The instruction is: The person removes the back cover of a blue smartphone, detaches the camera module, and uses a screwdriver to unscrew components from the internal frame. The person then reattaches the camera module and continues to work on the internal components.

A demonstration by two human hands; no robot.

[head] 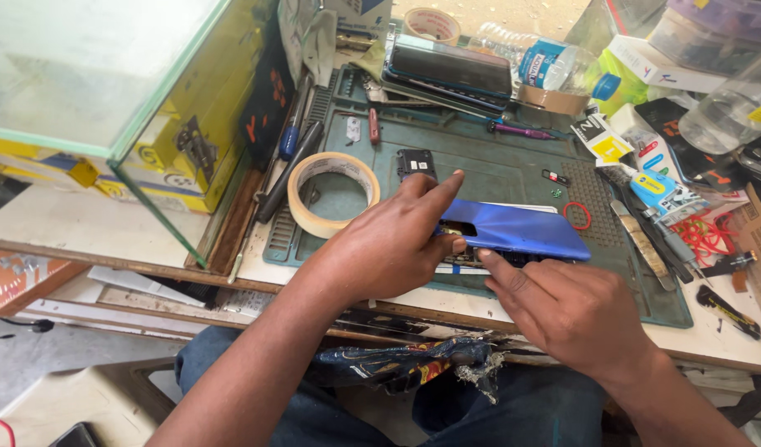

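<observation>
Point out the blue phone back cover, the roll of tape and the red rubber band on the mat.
blue phone back cover (521, 232), head view, middle of its glossy blue face.
roll of tape (307, 217), head view, lower left of the ring's wall.
red rubber band (576, 216), head view, on the loop's edge.

The left hand (388, 244) covers the near-left end of the blue back cover (513, 232) — the phone body (467, 263) beneath shows only as a sliver. Small parts (556, 193) on the green mat (480, 157) are too small to tell; the clear bottle (732, 108) is cut off at the right edge.
</observation>
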